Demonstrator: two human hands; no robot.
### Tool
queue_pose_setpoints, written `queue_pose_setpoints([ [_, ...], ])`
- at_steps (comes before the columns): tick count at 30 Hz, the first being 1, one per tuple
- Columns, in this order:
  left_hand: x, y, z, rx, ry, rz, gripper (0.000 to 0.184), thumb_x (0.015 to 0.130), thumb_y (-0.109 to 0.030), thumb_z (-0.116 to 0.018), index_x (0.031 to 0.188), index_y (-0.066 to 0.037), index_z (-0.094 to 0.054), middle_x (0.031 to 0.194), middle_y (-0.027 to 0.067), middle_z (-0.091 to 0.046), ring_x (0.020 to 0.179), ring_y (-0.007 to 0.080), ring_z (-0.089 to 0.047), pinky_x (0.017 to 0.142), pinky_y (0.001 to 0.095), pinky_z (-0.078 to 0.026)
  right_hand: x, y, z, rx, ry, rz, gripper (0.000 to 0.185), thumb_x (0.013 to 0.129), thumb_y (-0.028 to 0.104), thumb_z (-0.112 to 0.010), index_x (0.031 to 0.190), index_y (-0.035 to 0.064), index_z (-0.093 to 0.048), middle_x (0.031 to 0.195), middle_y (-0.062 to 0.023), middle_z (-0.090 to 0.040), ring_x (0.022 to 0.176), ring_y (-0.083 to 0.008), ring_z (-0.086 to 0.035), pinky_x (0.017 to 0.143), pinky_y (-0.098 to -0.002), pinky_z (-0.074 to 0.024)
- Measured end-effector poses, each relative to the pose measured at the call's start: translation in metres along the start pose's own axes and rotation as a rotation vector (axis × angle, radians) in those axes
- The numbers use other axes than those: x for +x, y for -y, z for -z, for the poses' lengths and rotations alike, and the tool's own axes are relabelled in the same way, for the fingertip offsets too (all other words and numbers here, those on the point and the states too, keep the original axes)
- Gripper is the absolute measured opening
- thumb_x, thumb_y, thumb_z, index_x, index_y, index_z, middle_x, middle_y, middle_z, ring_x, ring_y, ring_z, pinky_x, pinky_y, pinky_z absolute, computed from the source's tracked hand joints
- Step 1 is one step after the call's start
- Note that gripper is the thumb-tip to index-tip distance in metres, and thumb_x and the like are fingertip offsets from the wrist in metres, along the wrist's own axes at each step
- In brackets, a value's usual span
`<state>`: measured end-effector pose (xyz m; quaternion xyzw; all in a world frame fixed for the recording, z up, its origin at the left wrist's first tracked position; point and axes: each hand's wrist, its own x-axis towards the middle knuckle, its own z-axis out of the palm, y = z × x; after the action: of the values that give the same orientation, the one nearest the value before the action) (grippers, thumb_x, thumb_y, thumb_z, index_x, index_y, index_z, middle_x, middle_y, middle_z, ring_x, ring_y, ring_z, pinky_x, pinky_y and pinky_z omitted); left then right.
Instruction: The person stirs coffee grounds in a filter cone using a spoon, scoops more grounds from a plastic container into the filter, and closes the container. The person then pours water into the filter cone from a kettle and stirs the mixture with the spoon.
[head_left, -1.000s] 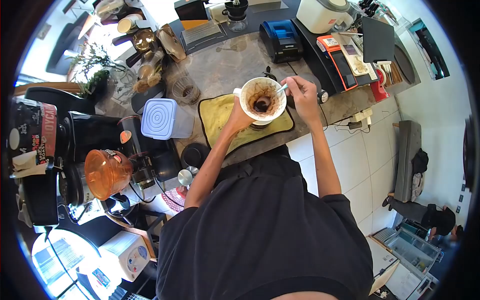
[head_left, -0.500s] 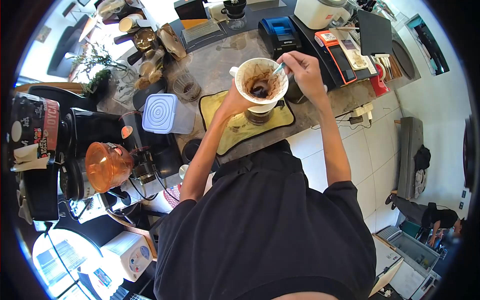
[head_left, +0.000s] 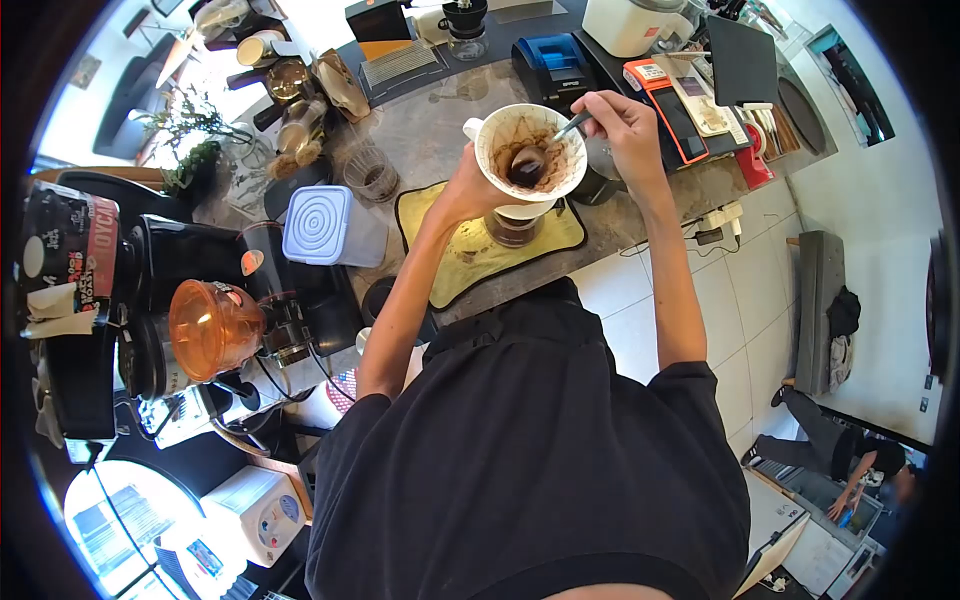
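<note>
My left hand (head_left: 474, 188) is wrapped round the side of a white coffee dripper (head_left: 526, 210), below its small handle. A paper filter (head_left: 508, 130) lines the dripper, with wet brown coffee grounds clinging to its walls and a dark pool at the bottom. Pinched in my right hand (head_left: 622, 128) is a metal spoon (head_left: 574, 125), its shaft slanting over the rim and its bowl down near the dark coffee. Beneath the dripper, a glass server (head_left: 513, 230) stands on a yellow cloth (head_left: 458, 275); whether the two touch is hidden.
Left of the cloth are a lidded plastic tub (head_left: 322, 226) and a drinking glass (head_left: 371, 175). A blue-topped printer (head_left: 553, 68) and an orange card terminal (head_left: 680, 128) stand beyond my right hand. A grinder with an orange hopper (head_left: 214, 328) is at left. Another person (head_left: 850, 455) bends over at lower right.
The spoon has shifted and its shaft shows more clearly, while the dripper sits slightly further right in view. The other person at lower right has moved and reaches lower.
</note>
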<state>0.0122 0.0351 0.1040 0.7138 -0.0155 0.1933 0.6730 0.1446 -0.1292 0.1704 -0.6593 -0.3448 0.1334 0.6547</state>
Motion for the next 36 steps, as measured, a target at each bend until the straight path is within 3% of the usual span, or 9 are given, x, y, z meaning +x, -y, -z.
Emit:
queue_pose_setpoints([
  [6,0.001,-0.005,-0.001,0.098,-0.006,-0.067,0.069,0.056,-0.01,-0.093,0.117,0.0,-0.062,0.11,0.0087,-0.069,0.101,0.0158,-0.064,0.092,0.0326,-0.052,-0.008,0.01,0.003,-0.094,-0.061,0.084,0.026,0.097,0.019,-0.058,0.09,-0.0012,-0.072,0.066,0.0021,-0.056,0.063,-0.003,-0.049,0.056,-0.0203,-0.0354],
  [9,0.001,0.008,0.003,0.194,0.086,-0.064,0.079,0.062,-0.005,-0.089,0.132,-0.002,-0.051,0.126,0.0085,-0.062,0.112,0.0157,-0.059,0.101,0.0339,-0.047,-0.017,-0.001,-0.003,-0.085,-0.073,0.077,0.024,0.097,0.019,-0.059,0.091,-0.0004,-0.072,0.066,0.0015,-0.057,0.062,-0.0032,-0.049,0.055,-0.0207,-0.0355],
  [11,0.001,0.009,0.001,0.27,-0.002,-0.115,0.063,0.054,-0.022,-0.093,0.109,-0.003,-0.068,0.106,0.0093,-0.071,0.099,0.0253,-0.065,0.097,0.0383,-0.047,-0.021,-0.01,-0.005,-0.062,-0.061,-0.008,0.024,0.097,0.018,-0.059,0.091,-0.0008,-0.072,0.065,0.0013,-0.058,0.062,-0.0038,-0.05,0.055,-0.0206,-0.036],
  [14,0.001,0.012,0.001,0.302,0.01,-0.083,0.062,0.053,-0.026,-0.093,0.107,-0.005,-0.069,0.106,0.0089,-0.071,0.099,0.0279,-0.065,0.099,0.0391,-0.044,-0.023,-0.022,-0.004,0.027,-0.129,-0.1,0.023,0.096,0.018,-0.059,0.088,-0.0001,-0.072,0.064,0.0026,-0.057,0.059,-0.0021,-0.047,0.054,-0.02,-0.0342],
  [17,0.001,0.013,0.0,0.277,0.002,-0.107,0.065,0.053,-0.023,-0.093,0.11,-0.003,-0.068,0.107,0.0093,-0.071,0.099,0.0256,-0.065,0.097,0.0381,-0.047,-0.021,-0.019,0.0,0.172,-0.184,-0.2,0.023,0.097,0.018,-0.059,0.086,0.0016,-0.072,0.065,0.004,-0.055,0.058,-0.0003,-0.044,0.053,-0.0194,-0.0317],
  [21,0.0,0.002,-0.003,0.17,-0.026,-0.064,0.069,0.053,-0.019,-0.094,0.114,-0.002,-0.066,0.108,0.0097,-0.07,0.101,0.0216,-0.065,0.095,0.0363,-0.05,-0.019,0.005,0.001,0.209,-0.206,-0.073,0.024,0.097,0.018,-0.059,0.088,0.0011,-0.072,0.066,0.0038,-0.056,0.062,-0.0017,-0.046,0.054,-0.0192,-0.0327],
  [28,0.0,0.004,0.0,0.142,0.101,-0.003,0.082,0.061,-0.006,-0.09,0.133,-0.003,-0.05,0.129,0.0076,-0.059,0.113,0.0169,-0.059,0.102,0.0337,-0.047,-0.024,0.024,-0.011,-0.212,-0.12,0.142,0.022,0.096,0.018,-0.06,0.09,-0.0006,-0.072,0.063,0.0027,-0.055,0.058,-0.002,-0.046,0.051,-0.0211,-0.0341],
  [33,-0.001,-0.001,-0.001,0.192,0.116,0.041,0.082,0.062,-0.006,-0.09,0.133,-0.003,-0.05,0.128,0.0079,-0.06,0.113,0.0167,-0.059,0.102,0.0342,-0.047,-0.027,0.003,-0.014,-0.199,-0.072,-0.036,0.023,0.096,0.018,-0.06,0.089,-0.0005,-0.072,0.064,0.0017,-0.057,0.06,-0.0022,-0.048,0.053,-0.0208,-0.0364],
  [36,0.0,0.0,0.0,0.171,0.102,0.048,0.082,0.062,-0.007,-0.09,0.134,-0.003,-0.049,0.127,0.0074,-0.06,0.114,0.0165,-0.059,0.102,0.0343,-0.047,-0.022,-0.001,-0.011,0.057,-0.151,-0.037,0.024,0.097,0.018,-0.059,0.088,-0.0007,-0.072,0.066,0.0023,-0.058,0.062,-0.0022,-0.05,0.055,-0.0186,-0.036],
])
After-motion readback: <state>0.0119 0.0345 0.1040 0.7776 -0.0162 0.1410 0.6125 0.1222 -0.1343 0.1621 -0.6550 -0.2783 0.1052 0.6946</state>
